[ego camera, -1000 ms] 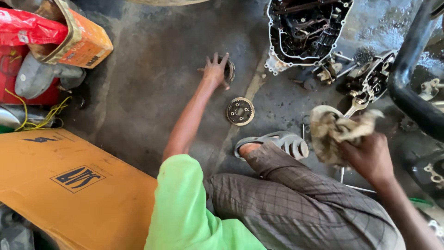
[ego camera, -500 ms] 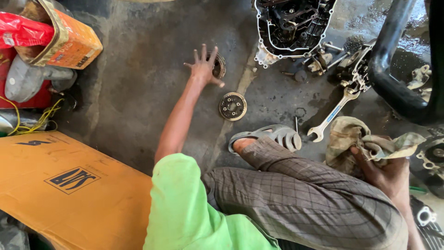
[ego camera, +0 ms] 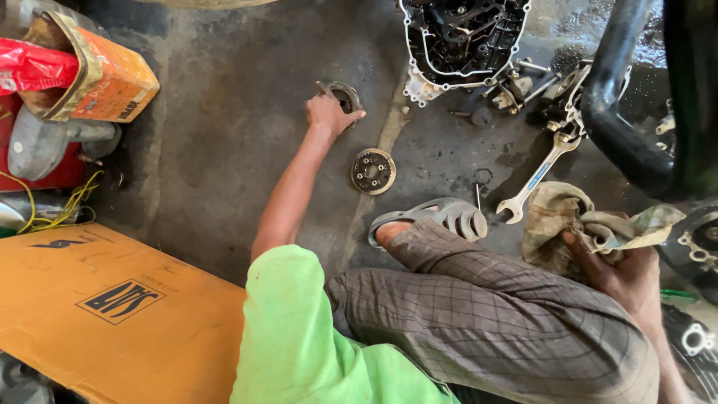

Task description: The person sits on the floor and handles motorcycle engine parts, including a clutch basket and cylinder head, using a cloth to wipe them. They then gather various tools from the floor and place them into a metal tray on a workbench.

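1. On the concrete floor (ego camera: 224, 142), your left hand (ego camera: 327, 114) reaches out with the arm at full stretch; its fingers are curled down onto a small round metal part (ego camera: 345, 96), which lies just past the knuckles.
2. Use the toothed clutch plate (ego camera: 372, 170) as your landmark: the round part and your left hand sit up and to the left of it, near but not touching it.
3. Left of the plate, the floor is bare grey concrete as far as the orange cardboard box (ego camera: 108, 78) and the flat cardboard sheet (ego camera: 105, 307); that is the widest open stretch.
4. Above and right of the plate, the open engine case (ego camera: 464, 41) crowds the edge, with loose small parts scattered just beside it.
5. Right of the plate lies a wrench (ego camera: 535, 179), its open end pointing toward your sandal (ego camera: 434, 217), which is just below the plate.
6. Your right hand (ego camera: 624, 273) is well right of the plate, its fingers closed tight around a crumpled rag (ego camera: 576, 221).
7. A black tube (ego camera: 621, 127) curves along the far right edge, hemming in that side.
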Motion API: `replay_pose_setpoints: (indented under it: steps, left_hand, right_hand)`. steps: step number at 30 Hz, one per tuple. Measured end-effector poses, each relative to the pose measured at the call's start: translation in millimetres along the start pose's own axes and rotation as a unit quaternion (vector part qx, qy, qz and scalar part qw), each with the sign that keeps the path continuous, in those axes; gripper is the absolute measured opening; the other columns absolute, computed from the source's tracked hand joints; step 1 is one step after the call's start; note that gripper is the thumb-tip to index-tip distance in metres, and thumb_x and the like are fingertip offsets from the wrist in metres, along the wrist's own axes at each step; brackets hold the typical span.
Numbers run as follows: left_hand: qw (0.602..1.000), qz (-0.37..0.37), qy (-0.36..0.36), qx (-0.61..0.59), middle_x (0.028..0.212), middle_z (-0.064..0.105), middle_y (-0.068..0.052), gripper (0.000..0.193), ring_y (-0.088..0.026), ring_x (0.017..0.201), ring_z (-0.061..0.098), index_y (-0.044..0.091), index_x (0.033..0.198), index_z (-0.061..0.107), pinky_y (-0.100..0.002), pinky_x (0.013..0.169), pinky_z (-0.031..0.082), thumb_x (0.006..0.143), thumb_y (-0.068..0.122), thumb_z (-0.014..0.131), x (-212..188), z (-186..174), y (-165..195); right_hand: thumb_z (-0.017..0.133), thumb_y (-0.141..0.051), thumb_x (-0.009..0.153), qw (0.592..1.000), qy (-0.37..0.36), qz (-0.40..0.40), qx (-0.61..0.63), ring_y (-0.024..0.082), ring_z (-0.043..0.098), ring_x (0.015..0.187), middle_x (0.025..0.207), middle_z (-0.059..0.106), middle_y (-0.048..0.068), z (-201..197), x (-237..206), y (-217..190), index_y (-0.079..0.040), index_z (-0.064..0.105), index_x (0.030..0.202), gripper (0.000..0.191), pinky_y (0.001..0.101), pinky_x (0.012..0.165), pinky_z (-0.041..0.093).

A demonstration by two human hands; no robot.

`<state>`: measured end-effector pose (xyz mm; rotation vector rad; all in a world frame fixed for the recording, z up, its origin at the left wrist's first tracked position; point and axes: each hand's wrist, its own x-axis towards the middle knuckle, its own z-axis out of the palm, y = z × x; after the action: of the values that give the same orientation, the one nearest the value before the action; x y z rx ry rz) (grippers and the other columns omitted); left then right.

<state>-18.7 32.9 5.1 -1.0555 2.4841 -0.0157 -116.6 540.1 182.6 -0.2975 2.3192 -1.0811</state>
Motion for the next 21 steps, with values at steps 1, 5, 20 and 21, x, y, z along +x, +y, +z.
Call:
replay_pose_setpoints:
  steps: [1,5,20,21]
  left_hand:
    - [0.999,-0.008,-0.015,-0.029,0.122,0.07,-0.022,0.148,-0.031,0.108,0.071,-0.023,0.151,0.025,-0.042,0.095,0.054,0.067,0.091,0.067,1.0,-1.6,-0.8]
    - [0.998,0.018,-0.067,0.0,0.123,0.068,-0.026,0.148,-0.034,0.112,0.069,-0.024,0.149,0.022,-0.044,0.095,0.053,0.071,0.093,0.066,2.4,-9.5,-8.6]
    - [0.996,0.035,0.008,-0.081,0.147,0.039,-0.033,0.12,-0.056,0.126,0.051,0.015,0.152,0.036,-0.057,0.098,0.053,0.058,0.061,0.095,11.4,16.2,-11.4]
    - [0.995,0.016,0.008,-0.094,0.145,0.042,-0.032,0.119,-0.055,0.125,0.053,0.014,0.152,0.037,-0.056,0.099,0.053,0.059,0.061,0.094,12.2,18.7,-11.8]
  right_hand:
    - [0.081,-0.023,0.091,1.0,0.003,-0.003,0.0,0.018,0.069,0.1,0.113,0.074,0.013,0.1,-0.3,1.1,0.0,0.07,0.118,0.037,0.0325,0.088,0.055]
    - [0.08,-0.024,0.091,1.0,0.004,0.024,0.012,0.018,0.07,0.097,0.111,0.075,0.013,1.7,0.1,5.9,-0.001,0.07,0.119,0.038,0.0321,0.085,0.057]
    - [0.08,-0.023,0.09,0.999,0.007,0.025,0.02,0.016,0.069,0.098,0.111,0.074,0.01,2.9,-3.1,3.7,0.0,0.07,0.118,0.037,0.0312,0.086,0.055]
    - [0.08,-0.023,0.09,0.999,0.007,0.04,0.031,0.016,0.068,0.098,0.11,0.074,0.01,3.0,-3.6,3.7,0.0,0.07,0.118,0.038,0.0314,0.085,0.055]
